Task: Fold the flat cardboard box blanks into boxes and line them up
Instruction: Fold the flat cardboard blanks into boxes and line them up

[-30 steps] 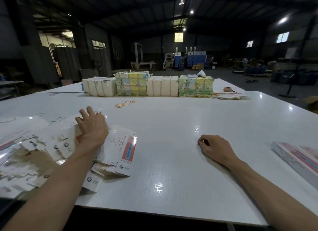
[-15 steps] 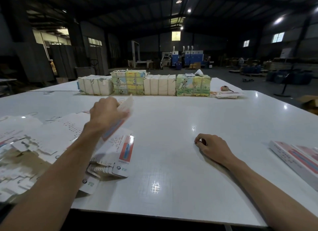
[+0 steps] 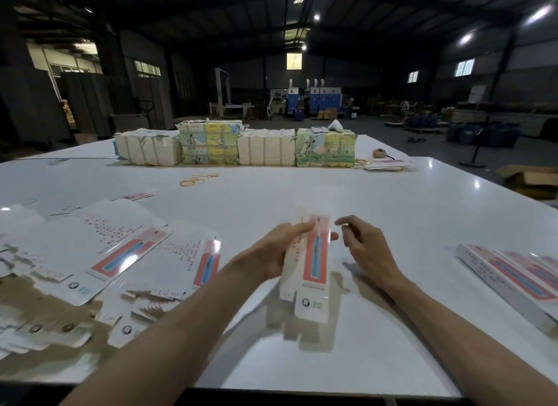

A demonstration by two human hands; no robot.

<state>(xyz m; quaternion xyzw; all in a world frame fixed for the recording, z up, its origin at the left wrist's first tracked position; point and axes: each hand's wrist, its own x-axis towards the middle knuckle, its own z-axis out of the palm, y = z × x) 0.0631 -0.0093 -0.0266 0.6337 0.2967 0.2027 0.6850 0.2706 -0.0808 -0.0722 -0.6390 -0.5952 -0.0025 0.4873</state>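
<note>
L hand (image 3: 279, 250) grips one flat box blank (image 3: 311, 263) at lower ctr of frame, fingers curled round its left edge & over the front. The blank is held above the white table (image 3: 392, 212), long axis running top-to-btm, tilted a bit. Its red panel w/ a blue strip faces the camera, btm flaps hang free, and its shadow falls on the table below. R hand (image 3: 363, 248) is just right of the blank, fingers loosely curled, holding nothing; can't tell whether a fingertip touches the blank's right edge.

Lower left: loose pile of flat blanks (image 3: 120, 254), overlapping, printed side up. Right edge of frame: folded boxes (image 3: 510, 280) lying side by side. Upper ctr, at the far side of the table: four wrapped bundles (image 3: 235, 147) in a line, touching each other. Yellow rubber bands (image 3: 197, 179) lie in front of them, well apart from the pile.
</note>
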